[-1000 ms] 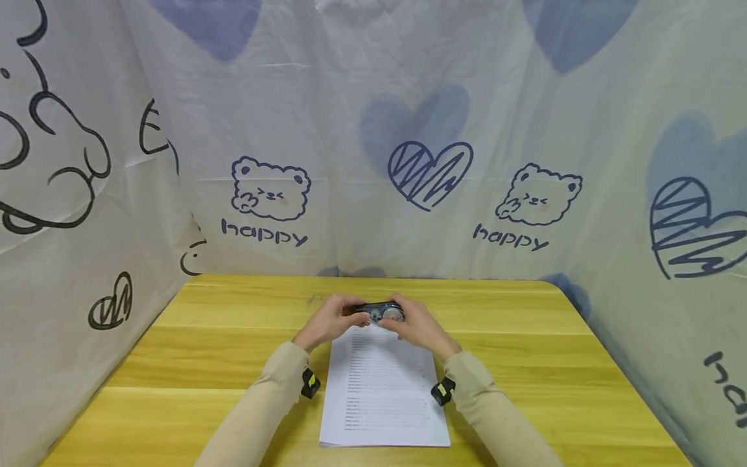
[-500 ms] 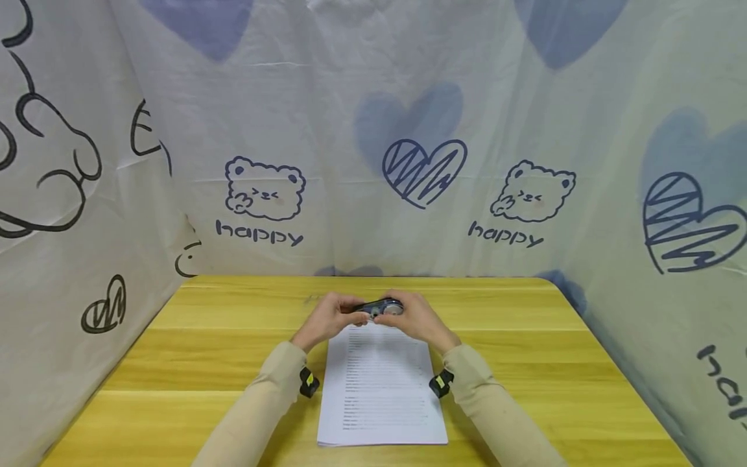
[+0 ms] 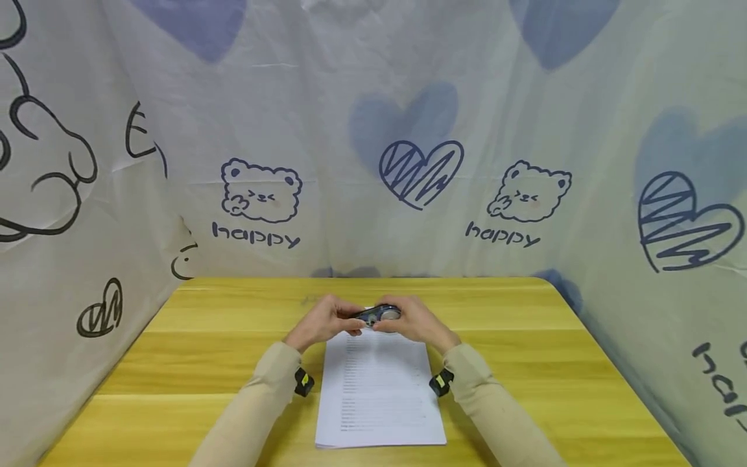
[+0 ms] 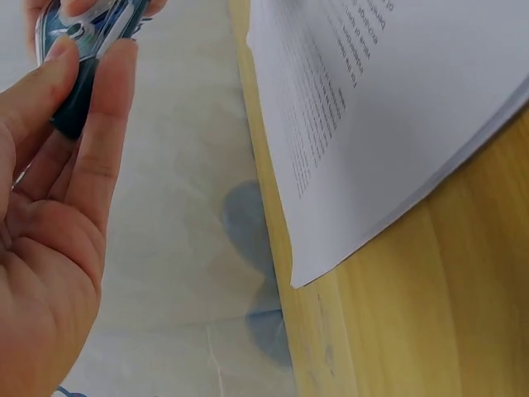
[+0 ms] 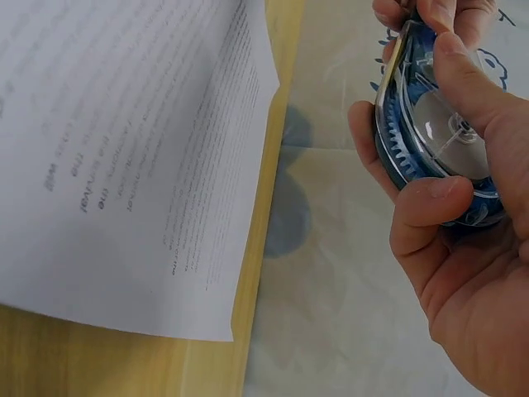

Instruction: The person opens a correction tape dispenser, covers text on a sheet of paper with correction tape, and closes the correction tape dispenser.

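Observation:
A blue see-through correction tape (image 3: 372,316) is held in the air between both hands, over the far end of a stack of printed paper (image 3: 382,402). My left hand (image 3: 321,323) pinches its narrow end between thumb and fingers; the left wrist view shows a dark end piece (image 4: 76,103) there. Around the wide, round end curl the thumb and fingers of my right hand (image 3: 417,322). Inside that end, the right wrist view shows a white reel (image 5: 438,128) and gear teeth. The fingertips cover parts of the casing.
The paper lies on a yellow wood-grain table (image 3: 192,383), its text running in lines. Behind the table's far edge hangs a pale cloth (image 3: 344,214) with hearts and bear drawings. Cloth also closes off the left and right sides. Each wrist wears a small black camera (image 3: 303,383).
Both hands keep hold of the correction tape, which has tilted and dipped slightly. The left hand has shifted a little to the left. The whole head view has drifted slightly.

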Demonstrator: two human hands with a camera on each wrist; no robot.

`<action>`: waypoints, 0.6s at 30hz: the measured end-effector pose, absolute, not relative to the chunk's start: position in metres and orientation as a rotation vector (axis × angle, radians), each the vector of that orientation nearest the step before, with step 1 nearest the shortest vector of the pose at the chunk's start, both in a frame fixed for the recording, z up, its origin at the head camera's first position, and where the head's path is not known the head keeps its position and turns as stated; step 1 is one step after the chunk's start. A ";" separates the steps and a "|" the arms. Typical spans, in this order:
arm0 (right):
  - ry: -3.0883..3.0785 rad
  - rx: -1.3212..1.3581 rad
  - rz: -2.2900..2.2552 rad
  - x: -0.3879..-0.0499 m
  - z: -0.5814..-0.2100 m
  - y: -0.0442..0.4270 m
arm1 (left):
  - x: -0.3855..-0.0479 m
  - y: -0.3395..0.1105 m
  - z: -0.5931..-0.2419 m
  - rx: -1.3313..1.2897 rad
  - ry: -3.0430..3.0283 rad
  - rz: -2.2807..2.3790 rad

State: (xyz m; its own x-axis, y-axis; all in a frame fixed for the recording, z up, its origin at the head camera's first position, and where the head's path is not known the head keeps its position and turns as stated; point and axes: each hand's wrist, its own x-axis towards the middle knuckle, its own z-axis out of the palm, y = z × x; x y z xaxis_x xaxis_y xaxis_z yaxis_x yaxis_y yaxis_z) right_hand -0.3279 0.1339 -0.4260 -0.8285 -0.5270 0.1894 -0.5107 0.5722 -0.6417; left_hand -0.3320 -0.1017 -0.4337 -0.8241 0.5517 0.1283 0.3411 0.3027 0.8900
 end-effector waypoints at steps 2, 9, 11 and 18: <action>2.754 -0.918 -1.107 -0.328 -0.427 0.134 | -0.332 -0.103 -0.434 0.824 2.371 1.510; 2.764 -0.940 -1.083 -0.327 -0.427 0.133 | -0.330 -0.103 -0.432 0.827 2.405 1.461; 2.780 -0.920 -1.074 -0.327 -0.427 0.132 | -0.329 -0.103 -0.432 0.809 2.406 1.472; 2.777 -0.825 -1.111 -0.326 -0.430 0.134 | -0.329 -0.103 -0.433 0.787 2.411 1.529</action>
